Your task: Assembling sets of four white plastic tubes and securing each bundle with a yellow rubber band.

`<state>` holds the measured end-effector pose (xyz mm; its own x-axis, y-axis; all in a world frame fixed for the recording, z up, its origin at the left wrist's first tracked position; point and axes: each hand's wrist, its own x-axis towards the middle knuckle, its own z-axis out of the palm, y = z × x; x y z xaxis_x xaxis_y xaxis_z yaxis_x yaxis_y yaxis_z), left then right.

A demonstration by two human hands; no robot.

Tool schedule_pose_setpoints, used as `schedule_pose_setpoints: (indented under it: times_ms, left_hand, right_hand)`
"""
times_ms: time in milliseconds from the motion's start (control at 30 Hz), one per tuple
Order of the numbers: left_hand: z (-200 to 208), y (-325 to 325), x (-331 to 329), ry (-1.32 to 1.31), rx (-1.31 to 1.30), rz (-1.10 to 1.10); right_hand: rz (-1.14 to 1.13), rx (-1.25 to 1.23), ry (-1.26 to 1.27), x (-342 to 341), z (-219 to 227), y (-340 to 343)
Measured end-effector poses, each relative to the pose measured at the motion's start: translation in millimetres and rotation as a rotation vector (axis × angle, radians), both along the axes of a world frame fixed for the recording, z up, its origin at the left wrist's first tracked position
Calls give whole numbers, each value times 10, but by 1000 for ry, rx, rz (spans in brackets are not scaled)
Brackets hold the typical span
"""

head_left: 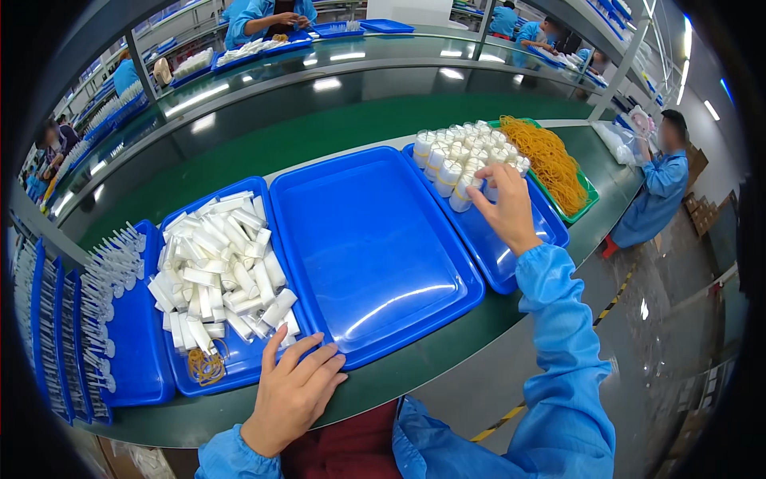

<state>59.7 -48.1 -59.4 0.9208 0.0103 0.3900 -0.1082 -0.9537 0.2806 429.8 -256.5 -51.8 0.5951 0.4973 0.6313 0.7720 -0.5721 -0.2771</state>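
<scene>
inside the right tray (517,254), a white bundle (461,198) is touched by the right hand (509,201), grip unclear; the left hand (297,393) is laid loosely spread at the middle tray (375,231); bundles are best stood upright.

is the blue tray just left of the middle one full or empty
Mostly full: white pieces heap over most of the blue tray, with rubber bands by its near edge.

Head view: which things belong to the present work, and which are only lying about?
Likely in the job: banded white bundles, at the right hand; middle blue tray, by the left hand; loose white pieces; rubber bands.

Seemingly apart: cardboard boxes; clear plastic bag; pale parts, far left.
</scene>
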Motion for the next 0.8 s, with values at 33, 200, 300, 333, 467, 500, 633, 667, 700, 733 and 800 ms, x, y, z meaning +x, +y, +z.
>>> schedule_pose_setpoints:
  times_ms: [33,200,300,333,467,500,633,667,700,733,800]
  left_hand:
    - [3,-7,4,-3,-5,-1]
    - [-7,-5,7,-14,-7,0]
    - [-4,-2,1,-11,-12,-5]
    - [3,1,2,-9,-13,-6]
    - [-2,3,3,3,-16,-8]
    - [-11,4,6,2,-15,-5]
    - [-7,2,10,-4,-11,-7]
    - [-3,3,9,-4,-11,-4]
    - [2,1,10,-4,-11,-6]
    - [3,-4,8,-5,-13,-1]
    - [-3,2,-6,-3,-19,9]
  right_hand:
    - [-12,-21,19,16,-1,0]
    - [69,83,95,75,10,-170]
    - [68,109,91,77,37,-249]
    - [63,100,69,69,66,-255]
    - [-54,149,92,-19,85,-136]
    - [-78,157,76,-28,93,-71]
    - [-180,129,85,123,67,75]
    - [-199,123,105,123,77,87]
    - [-219,117,125,119,97,91]
    - [-233,109,145,113,122,123]
    - [-186,56,47,0,71,136]
